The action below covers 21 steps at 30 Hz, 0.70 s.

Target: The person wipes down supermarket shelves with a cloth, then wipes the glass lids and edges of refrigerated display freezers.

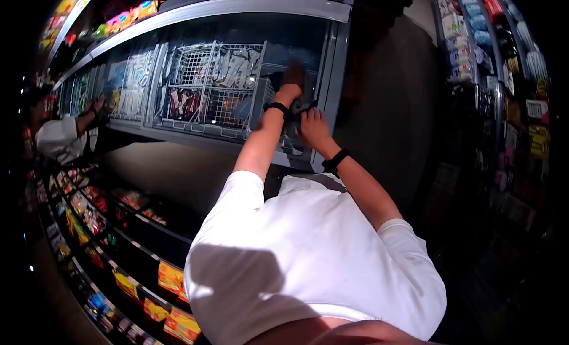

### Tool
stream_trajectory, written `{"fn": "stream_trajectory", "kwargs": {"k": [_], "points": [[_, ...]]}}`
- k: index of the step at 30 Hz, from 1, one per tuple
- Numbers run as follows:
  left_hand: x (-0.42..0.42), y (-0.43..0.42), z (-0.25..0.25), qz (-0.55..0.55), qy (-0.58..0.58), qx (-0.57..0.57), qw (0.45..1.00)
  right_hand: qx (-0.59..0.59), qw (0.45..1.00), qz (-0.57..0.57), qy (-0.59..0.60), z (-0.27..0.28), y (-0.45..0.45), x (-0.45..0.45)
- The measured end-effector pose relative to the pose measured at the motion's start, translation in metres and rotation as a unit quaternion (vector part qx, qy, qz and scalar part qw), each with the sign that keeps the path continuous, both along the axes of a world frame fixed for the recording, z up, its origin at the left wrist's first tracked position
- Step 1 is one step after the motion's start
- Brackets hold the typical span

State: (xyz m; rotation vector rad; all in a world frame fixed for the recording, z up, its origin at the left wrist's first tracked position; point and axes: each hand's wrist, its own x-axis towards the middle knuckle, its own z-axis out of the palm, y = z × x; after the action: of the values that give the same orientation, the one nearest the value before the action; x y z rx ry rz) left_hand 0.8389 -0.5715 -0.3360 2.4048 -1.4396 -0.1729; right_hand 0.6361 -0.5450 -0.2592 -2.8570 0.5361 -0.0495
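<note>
A chest freezer (341, 66) with wire baskets (237, 99) of packaged goods runs across the upper part of the view. My left hand (291, 87) reaches over the freezer's right end; its far part is dark and smeared, so its fingers do not show clearly. Beside it, nearer my body, my right hand (314, 128) is at the freezer's near right corner. Its fingers are bent over a dark, cloth-like thing (305, 109) whose kind I cannot make out. Both wrists wear black bands.
Another person in a white sleeve (59, 137) leans at the freezer's far left end. Shelves of packets (172, 280) stand at lower left, and stocked shelves (474, 42) line the right. A dark floor aisle (391, 108) lies right of the freezer.
</note>
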Motion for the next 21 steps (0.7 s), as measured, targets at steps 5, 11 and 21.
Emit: {"fn": "stream_trajectory", "kwargs": {"k": [5, 11, 21], "points": [[0.069, 0.048, -0.007, -0.001, 0.066, -0.005, 0.998, -0.150, 0.984, -0.076, 0.061, -0.027, 0.029, 0.037], [0.129, 0.177, 0.006, 0.024, -0.146, -0.047, 0.988, 0.018, 0.994, -0.026, 0.109, -0.020, 0.061, 0.076], [0.232, 0.396, -0.022, 0.367, -0.010, 0.141, 0.919, 0.249, 0.940, 0.220, 0.082, -0.003, 0.163, 0.154]]}}
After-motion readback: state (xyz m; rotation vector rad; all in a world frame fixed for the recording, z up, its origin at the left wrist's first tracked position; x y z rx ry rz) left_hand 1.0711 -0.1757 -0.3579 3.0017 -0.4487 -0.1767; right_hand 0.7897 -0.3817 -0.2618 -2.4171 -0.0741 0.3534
